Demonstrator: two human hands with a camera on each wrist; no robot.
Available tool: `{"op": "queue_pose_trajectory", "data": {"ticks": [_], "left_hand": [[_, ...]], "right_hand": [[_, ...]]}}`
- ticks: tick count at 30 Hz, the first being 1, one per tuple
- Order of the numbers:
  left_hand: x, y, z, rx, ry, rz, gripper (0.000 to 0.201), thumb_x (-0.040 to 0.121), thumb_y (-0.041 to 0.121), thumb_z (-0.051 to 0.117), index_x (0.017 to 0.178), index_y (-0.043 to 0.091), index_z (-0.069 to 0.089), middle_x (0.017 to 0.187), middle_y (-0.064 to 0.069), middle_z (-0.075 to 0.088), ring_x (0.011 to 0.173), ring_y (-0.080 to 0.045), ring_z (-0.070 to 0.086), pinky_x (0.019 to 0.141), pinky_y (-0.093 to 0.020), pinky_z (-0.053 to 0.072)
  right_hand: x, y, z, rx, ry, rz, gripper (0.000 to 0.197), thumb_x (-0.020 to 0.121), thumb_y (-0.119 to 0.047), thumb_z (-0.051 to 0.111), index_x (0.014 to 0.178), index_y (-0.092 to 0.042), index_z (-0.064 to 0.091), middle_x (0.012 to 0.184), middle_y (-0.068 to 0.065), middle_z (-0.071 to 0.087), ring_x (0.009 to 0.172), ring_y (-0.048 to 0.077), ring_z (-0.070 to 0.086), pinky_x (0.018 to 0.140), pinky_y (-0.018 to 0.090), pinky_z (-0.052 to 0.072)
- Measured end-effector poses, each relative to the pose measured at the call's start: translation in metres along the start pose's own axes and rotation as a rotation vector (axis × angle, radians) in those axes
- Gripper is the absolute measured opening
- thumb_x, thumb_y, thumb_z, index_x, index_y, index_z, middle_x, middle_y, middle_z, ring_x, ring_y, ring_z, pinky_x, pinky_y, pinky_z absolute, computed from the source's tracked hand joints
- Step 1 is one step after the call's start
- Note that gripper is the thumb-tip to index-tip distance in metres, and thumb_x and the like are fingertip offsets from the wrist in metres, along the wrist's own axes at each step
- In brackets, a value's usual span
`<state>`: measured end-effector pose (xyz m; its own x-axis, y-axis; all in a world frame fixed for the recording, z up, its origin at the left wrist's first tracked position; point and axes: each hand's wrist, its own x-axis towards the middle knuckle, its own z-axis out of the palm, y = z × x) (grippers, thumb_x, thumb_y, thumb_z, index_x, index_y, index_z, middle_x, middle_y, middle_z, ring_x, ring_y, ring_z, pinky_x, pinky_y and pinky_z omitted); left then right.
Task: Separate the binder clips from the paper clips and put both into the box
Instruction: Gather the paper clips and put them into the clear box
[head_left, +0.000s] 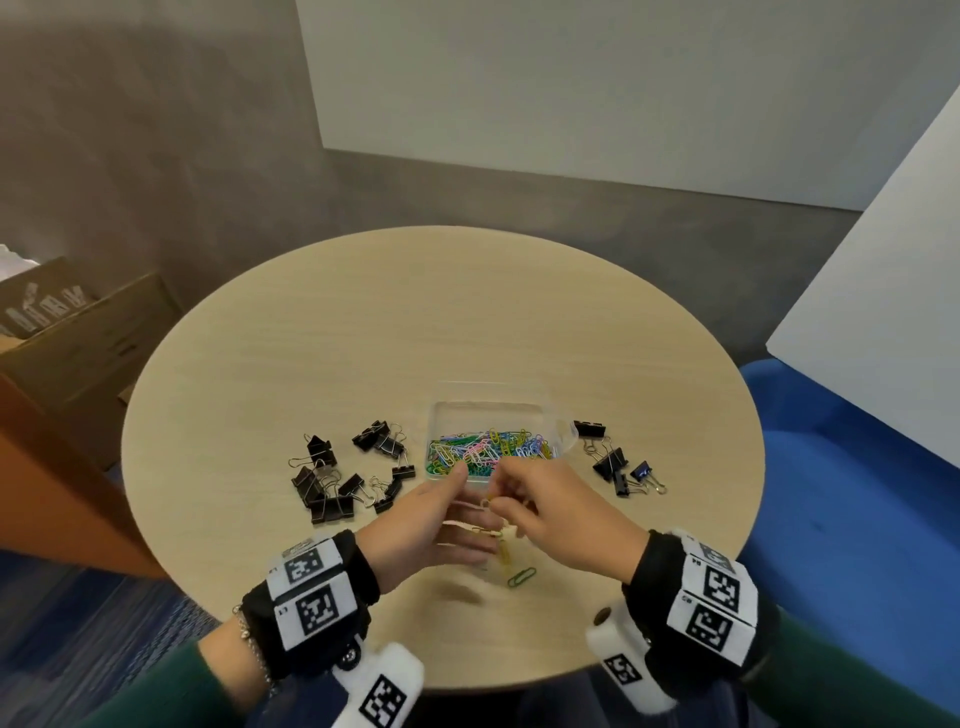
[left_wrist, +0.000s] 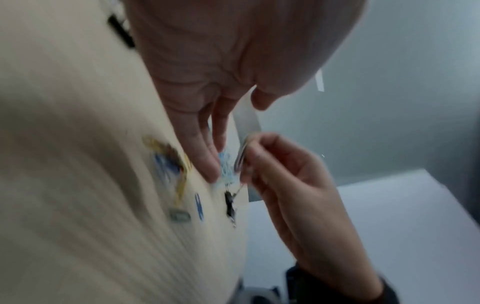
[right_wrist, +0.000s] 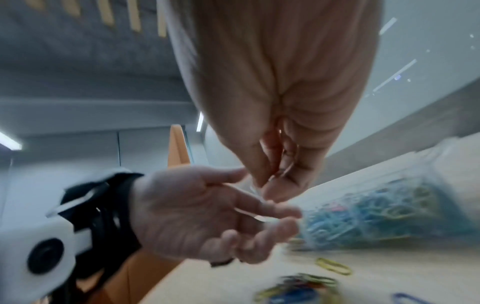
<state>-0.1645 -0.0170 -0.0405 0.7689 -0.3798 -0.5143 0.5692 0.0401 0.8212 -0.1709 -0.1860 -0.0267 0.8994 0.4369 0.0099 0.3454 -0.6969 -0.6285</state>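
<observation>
A clear plastic box (head_left: 550, 415) near the table's middle holds a heap of coloured paper clips (head_left: 488, 447); the right wrist view shows the box (right_wrist: 441, 156) too. Just in front of it my right hand (head_left: 550, 514) pinches a paper clip (head_left: 488, 502) between thumb and fingertips (right_wrist: 259, 174). My left hand (head_left: 426, 519) is held beside it, palm (right_wrist: 187, 209) turned to the right hand and fingers (left_wrist: 205, 156) mostly straight. Blurred pale streaks cross its fingers. Loose paper clips (head_left: 521, 577) lie under the hands. Black binder clips lie left (head_left: 332, 483) and right (head_left: 618, 462) of the box.
The round wooden table (head_left: 363, 322) has bare surface behind the box. A cardboard box (head_left: 78, 332) stands on the floor at the left and a blue seat (head_left: 857, 493) at the right. More loose paper clips (right_wrist: 333, 266) show in the right wrist view.
</observation>
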Motion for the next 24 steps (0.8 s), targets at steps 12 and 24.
{"op": "queue_pose_trajectory", "data": {"ticks": [12,24], "left_hand": [[0.008,-0.002,-0.018,-0.106,0.016,-0.024,0.039,0.099,0.028,0.042,0.061,0.019,0.041,0.052,0.005,0.028,0.045,-0.01,0.025,0.042,-0.018,0.023],[0.013,-0.003,-0.007,1.483,0.061,0.334,0.049,0.076,0.045,0.073,0.111,0.019,0.05,0.098,0.001,0.055,0.09,-0.017,0.051,0.073,-0.029,0.042]], "right_hand": [[-0.016,0.022,-0.001,-0.227,-0.167,0.028,0.019,0.081,-0.032,0.071,0.092,-0.022,0.059,0.09,-0.01,0.052,0.077,0.008,0.052,0.064,0.017,0.04],[-0.019,0.024,0.005,-0.171,-0.265,0.083,0.008,0.085,-0.014,0.064,0.084,-0.017,0.058,0.079,-0.004,0.058,0.063,0.005,0.047,0.06,0.018,0.04]]}}
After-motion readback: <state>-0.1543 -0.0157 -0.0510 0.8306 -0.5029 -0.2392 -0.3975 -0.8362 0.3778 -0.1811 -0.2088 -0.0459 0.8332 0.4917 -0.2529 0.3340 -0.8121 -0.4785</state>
